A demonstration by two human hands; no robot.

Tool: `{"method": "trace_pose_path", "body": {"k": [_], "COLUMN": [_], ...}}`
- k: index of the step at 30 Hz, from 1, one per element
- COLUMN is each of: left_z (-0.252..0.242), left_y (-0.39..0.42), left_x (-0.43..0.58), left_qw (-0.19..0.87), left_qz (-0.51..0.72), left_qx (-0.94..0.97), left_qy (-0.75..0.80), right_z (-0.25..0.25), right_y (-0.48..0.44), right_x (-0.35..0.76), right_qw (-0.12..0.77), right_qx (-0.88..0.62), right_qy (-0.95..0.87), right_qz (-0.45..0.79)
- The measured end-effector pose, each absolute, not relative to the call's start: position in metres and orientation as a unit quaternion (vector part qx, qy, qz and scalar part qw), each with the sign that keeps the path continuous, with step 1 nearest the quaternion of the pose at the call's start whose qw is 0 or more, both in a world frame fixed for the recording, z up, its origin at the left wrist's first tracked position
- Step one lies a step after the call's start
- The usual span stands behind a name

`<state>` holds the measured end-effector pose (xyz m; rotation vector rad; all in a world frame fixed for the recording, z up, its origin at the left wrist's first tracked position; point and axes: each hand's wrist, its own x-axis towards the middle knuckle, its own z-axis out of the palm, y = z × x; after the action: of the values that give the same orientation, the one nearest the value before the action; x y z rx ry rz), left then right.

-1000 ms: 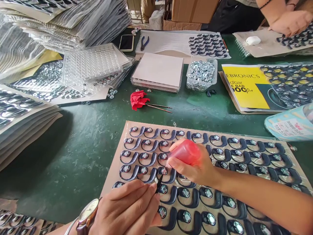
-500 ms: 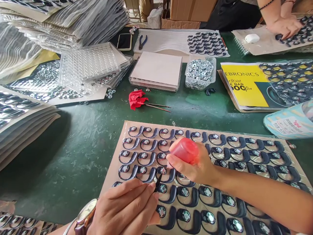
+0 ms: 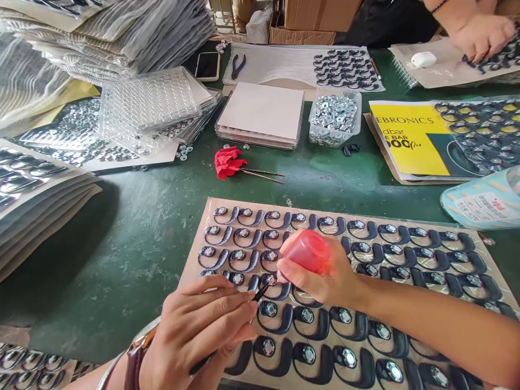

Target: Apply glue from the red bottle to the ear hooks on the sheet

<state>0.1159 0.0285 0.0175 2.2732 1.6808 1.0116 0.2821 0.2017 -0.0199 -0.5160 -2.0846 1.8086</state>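
Observation:
Black tweezers (image 3: 260, 293) are pinched in my left hand (image 3: 203, 325), their tips at a small round silver-centred part (image 3: 268, 279) on a curved black piece. My right hand (image 3: 325, 271) is wrapped round a translucent red squeeze bottle (image 3: 307, 251), tilted so its base faces up. The bottle's lower end is beside the tweezer tips; its nozzle is mostly hidden by my fingers. Under both hands lies a tan board (image 3: 195, 252) with rows of curved black ear-hook-shaped pieces (image 3: 319, 323), each bearing a round part.
A red cloth (image 3: 228, 162) with thin metal rods, a tub of silver discs (image 3: 334, 119) and stacked clear trays (image 3: 260, 116) stand beyond the board. Pliers (image 3: 238, 66) and a phone (image 3: 207, 66) lie farther back. A co-worker's hand (image 3: 483, 38) touches black pieces at upper right.
My left hand has shifted slightly left and turned, showing more of the tweezers. The right hand and bottle stay nearly in place. The co-worker's hand has moved right.

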Motion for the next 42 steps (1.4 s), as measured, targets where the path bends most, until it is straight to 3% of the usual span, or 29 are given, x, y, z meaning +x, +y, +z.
{"method": "trace_pose_path", "body": {"k": [10,18,21,24,26,34,37,38,42], "left_z": [0.017,0.015,0.019,0.026,0.03,0.025,0.029,0.031,0.035], "left_y": [0.04,0.031,0.018,0.005,-0.005,-0.043,-0.042,-0.04,-0.024], "left_x": [0.113,0.112,0.104,0.093,0.087,0.071,0.071,0.071,0.074], "left_qw": [0.129,0.124,0.086,0.049,0.034,-0.065,-0.055,-0.055,-0.073], "left_qz": [0.397,0.412,0.419,0.422,0.429,0.396,0.4,0.41,0.405], "left_qx": [0.641,0.625,0.631,0.614,0.593,0.547,0.553,0.566,0.635], "left_qy": [0.645,0.652,0.647,0.665,0.681,0.735,0.729,0.713,0.653], "right_z": [-0.025,0.006,0.024,0.022,0.012,0.006,0.004,0.001,-0.002], "right_y": [0.2,0.22,0.261,0.303,0.32,0.306,0.29,0.287,0.295], "right_x": [0.281,0.281,0.27,0.253,0.239,0.165,0.123,0.11,0.077], "right_qw": [0.242,0.181,0.201,0.042,0.002,-0.006,0.044,0.077,0.136], "right_qx": [-0.099,-0.158,-0.224,-0.227,-0.232,-0.104,-0.026,-0.003,-0.027], "right_qy": [-0.781,-0.786,-0.917,-0.964,-0.955,-0.986,-0.998,-0.995,-0.977], "right_qz": [0.567,0.569,0.262,-0.133,-0.183,-0.128,-0.042,0.063,0.159]}}
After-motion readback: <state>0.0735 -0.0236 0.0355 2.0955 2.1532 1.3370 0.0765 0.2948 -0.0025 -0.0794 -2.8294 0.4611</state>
